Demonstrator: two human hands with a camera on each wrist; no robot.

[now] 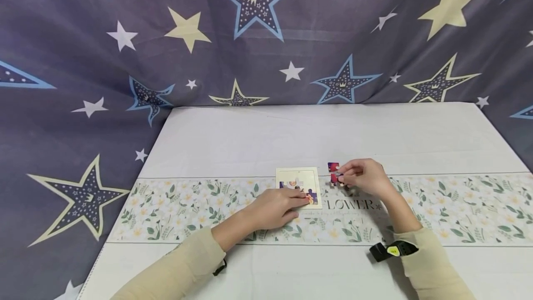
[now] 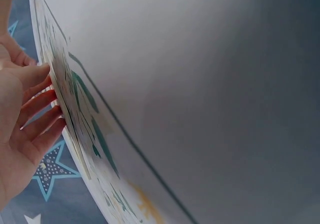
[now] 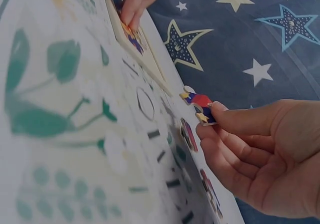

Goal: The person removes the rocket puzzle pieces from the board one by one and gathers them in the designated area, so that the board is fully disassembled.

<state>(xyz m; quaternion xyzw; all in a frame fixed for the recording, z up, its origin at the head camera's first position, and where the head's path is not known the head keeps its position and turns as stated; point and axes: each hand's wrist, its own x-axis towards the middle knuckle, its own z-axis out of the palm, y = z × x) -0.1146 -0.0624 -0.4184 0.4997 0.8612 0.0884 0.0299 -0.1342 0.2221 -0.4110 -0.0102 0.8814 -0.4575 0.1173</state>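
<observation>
A cream puzzle board [image 1: 298,170] lies flat with a few joined picture pieces [image 1: 311,197] in its lower part. My left hand [image 1: 275,208] rests over the board's lower left, its extended fingers touching it and covering some of the picture. In the left wrist view, the fingertips of that hand [image 2: 32,114] meet the board's edge. To the right of the board, my right hand [image 1: 366,177] pinches a red, blue and yellow jigsaw piece [image 3: 200,103] between thumb and fingers, tilted above the table. Two more jigsaw pieces [image 3: 189,135] lie on the tabletop beneath that hand.
The white tablecloth [image 1: 266,138] carries a flowered band [image 1: 187,207] with printed lettering [image 1: 351,204] right of the board. Behind and to the left hangs a dark star-patterned curtain [image 1: 258,59]. A black strap device [image 1: 393,250] is on the right wrist.
</observation>
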